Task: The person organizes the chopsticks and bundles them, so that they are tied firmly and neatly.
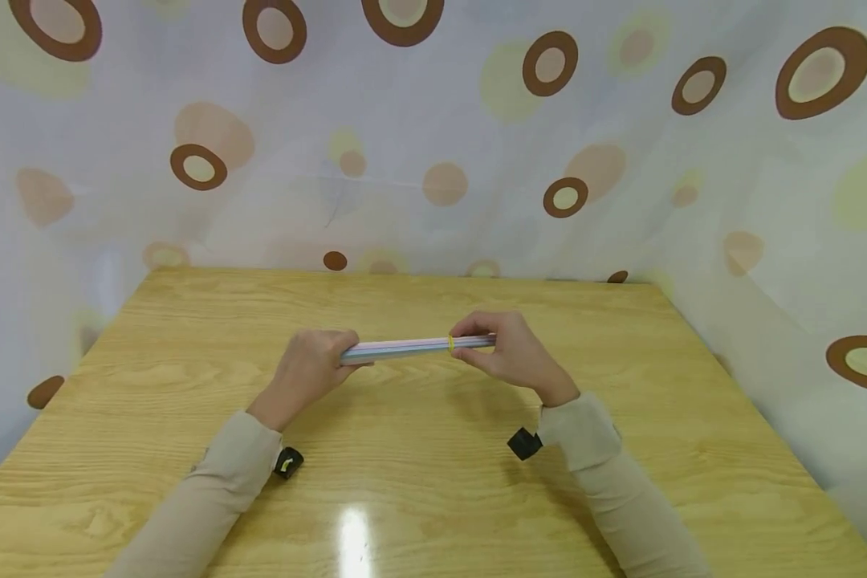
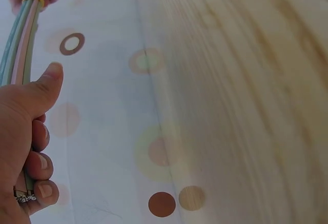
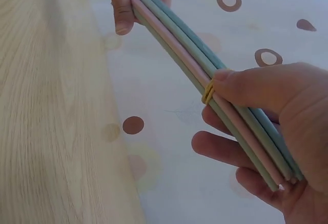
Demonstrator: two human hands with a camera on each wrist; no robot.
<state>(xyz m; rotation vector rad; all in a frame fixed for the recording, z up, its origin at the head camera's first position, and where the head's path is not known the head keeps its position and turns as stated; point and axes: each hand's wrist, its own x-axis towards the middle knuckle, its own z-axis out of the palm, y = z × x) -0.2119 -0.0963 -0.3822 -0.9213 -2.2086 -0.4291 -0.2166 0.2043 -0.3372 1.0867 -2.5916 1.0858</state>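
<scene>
A bundle of pastel chopsticks [image 1: 400, 347], pink, blue and green, is held level above the table between both hands. My left hand [image 1: 311, 365] grips one end, fingers curled round it and thumb along the sticks in the left wrist view. A yellow rubber band [image 3: 207, 92] circles the bundle toward its other end. At that band, my right hand [image 1: 506, 349] pinches with thumb [image 3: 241, 83] and forefinger, while its other fingers spread under the sticks. The chopsticks' free ends [image 3: 284, 180] lie over the right palm. The left hand hides the opposite ends.
Beneath the hands is a wooden table [image 1: 419, 482] with a glare spot near its front. A pale cloth with brown ring patterns [image 1: 405, 120] hangs behind and beside it. Small black devices [image 1: 525, 443] sit at both wrists.
</scene>
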